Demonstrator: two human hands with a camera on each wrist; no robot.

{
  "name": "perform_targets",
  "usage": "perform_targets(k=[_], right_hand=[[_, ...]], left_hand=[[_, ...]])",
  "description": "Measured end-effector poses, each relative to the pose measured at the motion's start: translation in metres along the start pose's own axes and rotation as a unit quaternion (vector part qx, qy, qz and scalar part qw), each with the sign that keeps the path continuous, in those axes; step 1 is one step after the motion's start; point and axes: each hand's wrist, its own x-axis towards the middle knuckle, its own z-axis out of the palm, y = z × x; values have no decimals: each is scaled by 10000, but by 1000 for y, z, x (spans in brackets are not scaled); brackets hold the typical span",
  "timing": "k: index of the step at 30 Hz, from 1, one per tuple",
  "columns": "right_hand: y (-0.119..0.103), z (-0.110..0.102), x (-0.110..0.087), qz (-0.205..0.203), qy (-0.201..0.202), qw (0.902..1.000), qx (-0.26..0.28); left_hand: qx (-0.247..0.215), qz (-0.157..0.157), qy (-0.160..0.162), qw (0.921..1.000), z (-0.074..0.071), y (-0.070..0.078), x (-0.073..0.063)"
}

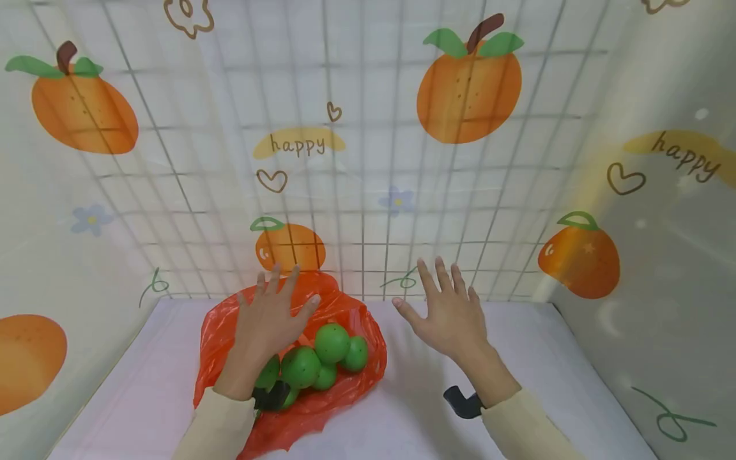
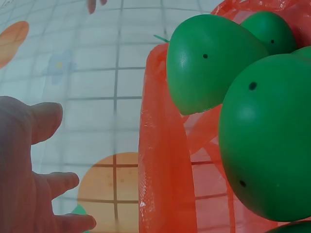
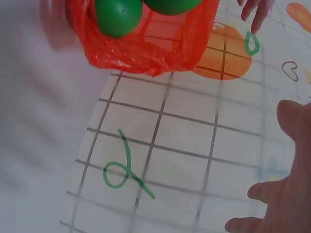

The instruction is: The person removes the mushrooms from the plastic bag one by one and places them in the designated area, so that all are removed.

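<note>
Several green balls with small black dots (image 1: 332, 344) lie in a red plastic bag (image 1: 351, 399) on the white table. The bag's mouth is spread wide. Over the bag's left part hovers my left hand (image 1: 270, 324), fingers straight and spread, hiding some of the balls. In the left wrist view its fingers hold nothing, and the green balls (image 2: 265, 136) sit to the right of them. My right hand (image 1: 451, 313) is raised to the right of the bag, also spread, with nothing in it. The right wrist view shows the red bag (image 3: 141, 60) apart from that hand.
A curtain printed with oranges (image 1: 470, 96) and grid lines hangs behind and at both sides of the white table (image 1: 552, 383). Dark straps (image 1: 462, 404) show at both wrists. Table surface lies to the right of the bag.
</note>
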Motion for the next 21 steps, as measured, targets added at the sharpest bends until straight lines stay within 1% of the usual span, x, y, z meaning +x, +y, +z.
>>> perform_targets(k=[6, 12, 17, 21], right_hand=[[-11, 9, -3, -55, 92, 9998, 162], [-17, 20, -8, -140, 137, 9993, 323], [-24, 29, -13, -206, 186, 9987, 424], [-33, 38, -16, -203, 183, 9980, 577]], left_hand=[[-110, -69, 10, 9999, 0, -7, -8], [-174, -103, 137, 9997, -1, -14, -18], [-286, -68, 153, 9994, -5, -22, -30], [-401, -73, 99, 9991, -9, -28, -37]])
